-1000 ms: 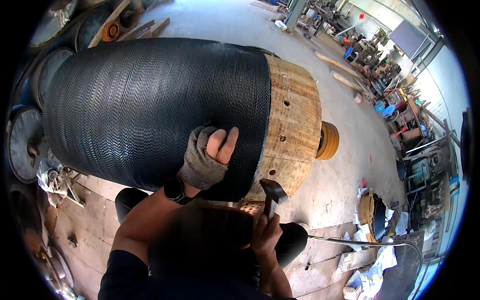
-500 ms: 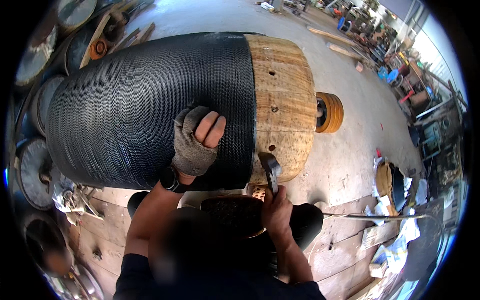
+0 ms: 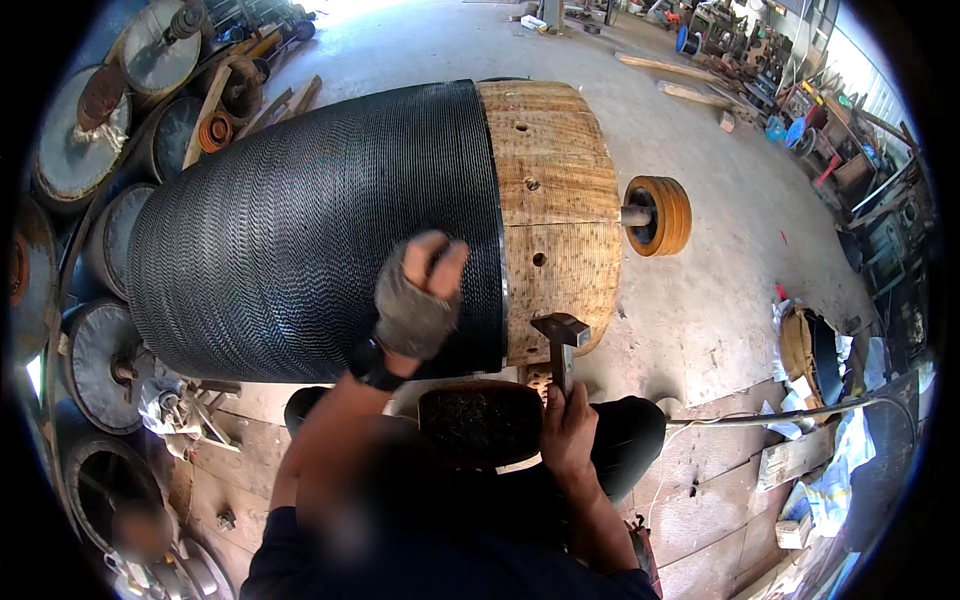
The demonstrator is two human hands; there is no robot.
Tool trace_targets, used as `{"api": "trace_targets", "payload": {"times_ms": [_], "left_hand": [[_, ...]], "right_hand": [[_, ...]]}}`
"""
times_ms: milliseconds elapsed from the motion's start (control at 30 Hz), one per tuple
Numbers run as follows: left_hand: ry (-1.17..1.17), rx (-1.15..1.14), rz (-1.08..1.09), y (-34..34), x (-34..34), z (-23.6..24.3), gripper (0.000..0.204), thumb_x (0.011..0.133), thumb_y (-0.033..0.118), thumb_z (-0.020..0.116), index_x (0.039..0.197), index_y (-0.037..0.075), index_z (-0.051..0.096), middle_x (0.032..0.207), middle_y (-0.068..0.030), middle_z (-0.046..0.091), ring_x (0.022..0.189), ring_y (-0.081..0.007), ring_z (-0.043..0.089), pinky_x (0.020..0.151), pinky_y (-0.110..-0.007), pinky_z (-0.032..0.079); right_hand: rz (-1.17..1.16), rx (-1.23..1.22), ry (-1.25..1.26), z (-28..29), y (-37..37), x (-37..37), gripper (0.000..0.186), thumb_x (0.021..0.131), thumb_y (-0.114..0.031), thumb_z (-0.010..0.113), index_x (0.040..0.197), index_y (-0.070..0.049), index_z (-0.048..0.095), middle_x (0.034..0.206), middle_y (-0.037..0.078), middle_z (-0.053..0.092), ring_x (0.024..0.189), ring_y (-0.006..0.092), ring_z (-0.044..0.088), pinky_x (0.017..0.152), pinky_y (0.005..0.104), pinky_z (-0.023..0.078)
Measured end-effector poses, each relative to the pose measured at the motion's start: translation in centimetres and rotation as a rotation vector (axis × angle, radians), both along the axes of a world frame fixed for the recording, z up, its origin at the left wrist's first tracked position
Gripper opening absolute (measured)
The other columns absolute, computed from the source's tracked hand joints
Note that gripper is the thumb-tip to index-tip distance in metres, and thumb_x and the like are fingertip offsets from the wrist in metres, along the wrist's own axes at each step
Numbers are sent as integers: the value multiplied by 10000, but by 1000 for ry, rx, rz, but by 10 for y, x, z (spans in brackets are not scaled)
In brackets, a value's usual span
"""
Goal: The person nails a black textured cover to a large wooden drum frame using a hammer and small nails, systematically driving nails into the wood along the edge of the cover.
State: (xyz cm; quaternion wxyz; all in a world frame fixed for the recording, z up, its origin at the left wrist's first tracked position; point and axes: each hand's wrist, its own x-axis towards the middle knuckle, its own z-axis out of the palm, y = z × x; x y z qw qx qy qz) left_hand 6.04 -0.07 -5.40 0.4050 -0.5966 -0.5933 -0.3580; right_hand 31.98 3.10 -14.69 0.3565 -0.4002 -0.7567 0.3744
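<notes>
The bare right hand (image 3: 568,435) grips a dark metal hammer (image 3: 562,331), best kept clear of the grey-gloved left hand (image 3: 416,308), blurred over a ridged black drum (image 3: 290,240), its grasp unclear.

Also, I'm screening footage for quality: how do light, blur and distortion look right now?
Head view: glare whitens the floor at the top edge; the gloved left hand is smeared, probably by motion, while the hammer in the right hand looks sharper; a hazy patch softens the lower middle; fisheye darkens the corners.
</notes>
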Motion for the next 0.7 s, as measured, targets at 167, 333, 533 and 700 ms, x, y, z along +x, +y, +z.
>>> {"api": "trace_targets", "payload": {"times_ms": [167, 333, 533, 700], "left_hand": [[-317, -108, -214, -4, 50, -56, 394, 856, -75, 644, 1218, 79, 656, 1068, -130, 598, 740, -217, 615, 630, -337, 513], [-442, -99, -304, 4, 60, -61, 422, 935, -43, 602, 1345, 53, 582, 1051, -138, 641, 786, -230, 629, 701, -356, 530], [-416, -166, -206, 3, 52, -58, 492, 954, 10, 607, 1435, 48, 515, 1020, -136, 673, 894, -282, 664, 808, -402, 528], [-484, -196, -194, 2, 51, -38, 477, 942, 20, 621, 1412, 61, 545, 979, -102, 688, 892, -267, 673, 855, -418, 509]], "right_hand": [[22, -81, 13, -5, 2, 4, 218, 1014, -192, 593, 945, -5, 503, 715, 284, 596, 673, 511, 605, 541, 525, 450], [40, -7, -11, -9, 10, 3, 213, 1011, -183, 598, 946, -9, 494, 717, 282, 597, 681, 515, 602, 534, 517, 449], [50, -6, 30, -4, 12, -7, 214, 1010, -178, 602, 942, -13, 483, 700, 280, 589, 671, 518, 592, 529, 518, 442], [49, -1, 18, -5, 12, -13, 231, 1010, -203, 608, 931, -18, 494, 695, 275, 588, 662, 515, 592, 531, 526, 437]]}}
